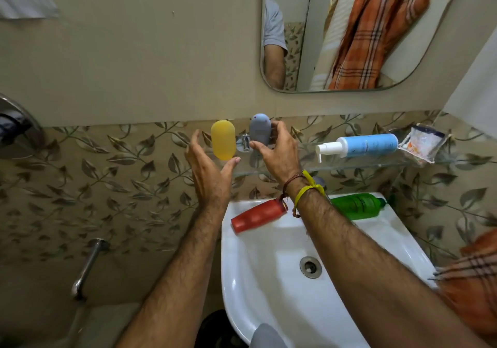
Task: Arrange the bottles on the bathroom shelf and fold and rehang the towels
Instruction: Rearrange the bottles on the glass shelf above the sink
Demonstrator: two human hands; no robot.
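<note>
A yellow bottle [223, 139] and a grey bottle [260, 131] stand upright at the left end of the glass shelf [349, 166]. My right hand [277, 150] grips the grey bottle between thumb and fingers. My left hand [208, 169] is spread open around the yellow bottle, its thumb tip just below the bottle and its fingers a little to the left. A blue pump bottle [368, 145] lies on its side on the shelf. A red bottle [258, 214] and a green bottle [356, 205] lie on the rim of the white sink [269, 280]. An orange plaid towel [473, 275] hangs at the right edge.
A clear plastic pouch [422, 143] sits at the shelf's right end. The mirror [349, 30] above reflects the plaid towel and a sleeve. A chrome tap [245, 142] is between the two upright bottles. A metal pipe [87, 267] runs down the wall at lower left.
</note>
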